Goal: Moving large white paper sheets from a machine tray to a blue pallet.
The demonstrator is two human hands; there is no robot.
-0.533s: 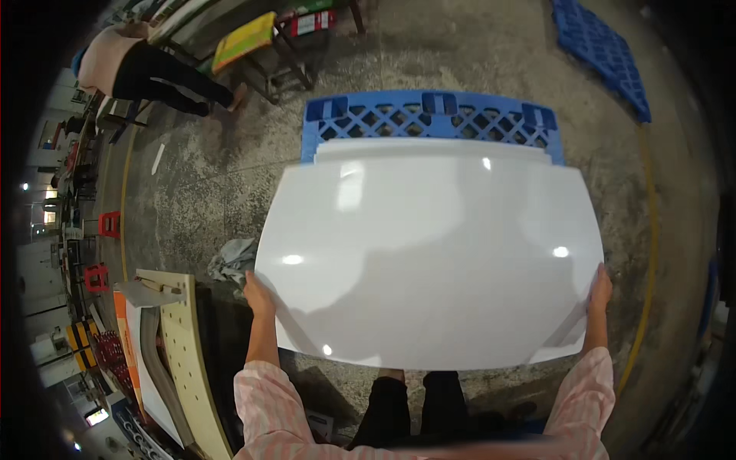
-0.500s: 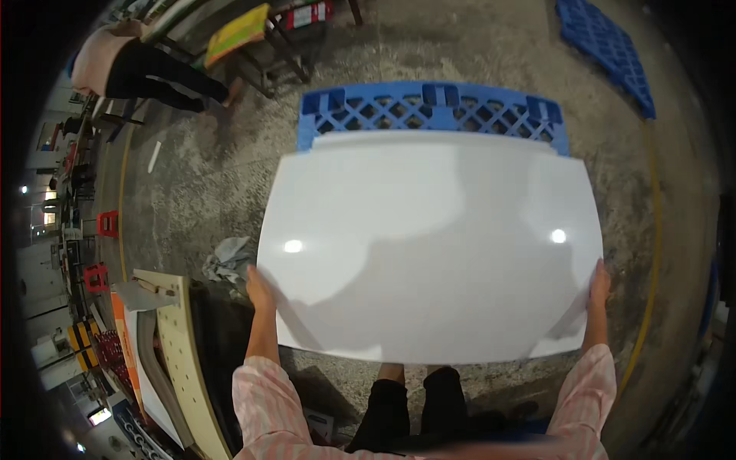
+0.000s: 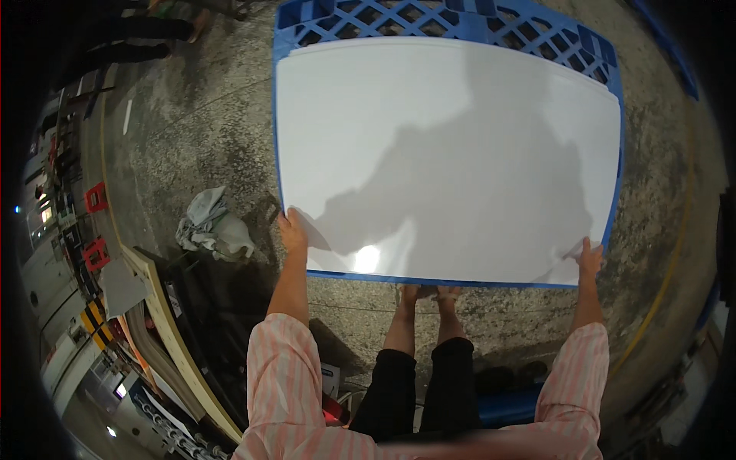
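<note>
A large glossy white sheet lies level on the blue lattice pallet, its edges nearly in line with other white sheets that show along its far side. My left hand is closed on the sheet's left edge close to the near corner. At the right edge, also by the near corner, my right hand grips it, with part of the fingers hidden. The shadow of my head and arms falls across the white surface.
A crumpled grey-white cloth or bag is on the concrete floor to the left. Nearer, a long cream board leans among other panels. Two red stools stand far left; another person's dark-trousered legs show at upper left. A second blue pallet is at upper right.
The white sheet has come down onto the pallet and lines up with the sheets there. Both hands stay at its side edges, and my view has tilted nearer to my feet.
</note>
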